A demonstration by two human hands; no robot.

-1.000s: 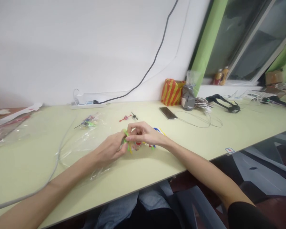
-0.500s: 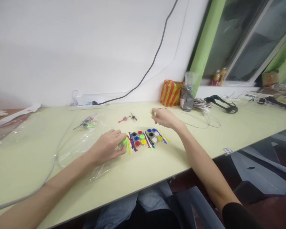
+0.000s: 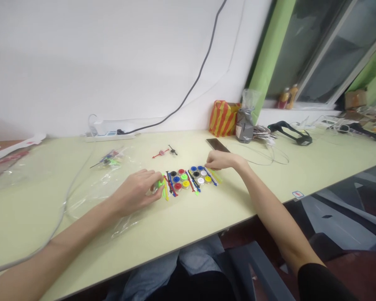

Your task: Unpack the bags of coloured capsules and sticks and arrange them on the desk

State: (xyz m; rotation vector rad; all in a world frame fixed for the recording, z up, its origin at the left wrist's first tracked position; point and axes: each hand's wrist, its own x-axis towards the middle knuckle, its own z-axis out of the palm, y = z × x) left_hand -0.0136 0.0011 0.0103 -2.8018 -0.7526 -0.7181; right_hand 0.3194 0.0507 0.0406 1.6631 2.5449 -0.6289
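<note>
My left hand pinches a green-centred round spinner base at the left end of the layout. My right hand is closed at the right end, its fingertips at the top of a blurred light green arrow beside the last arrows. Between my hands lie two groups of round clear bases with coloured centres, such as a yellow one and a white one. Rows of coloured arrows, among them a red arrow and a blue arrow, flank the groups.
Behind the layout lie an assembled red spinner and a black spinner. A plastic bag and loose coloured parts are at left. A phone, striped bag and power strip stand farther back.
My right hand has come down and towards me with the green arrow, to the right end of the arrows, uncovering the phone. My left hand still pinches the green-centred base.
</note>
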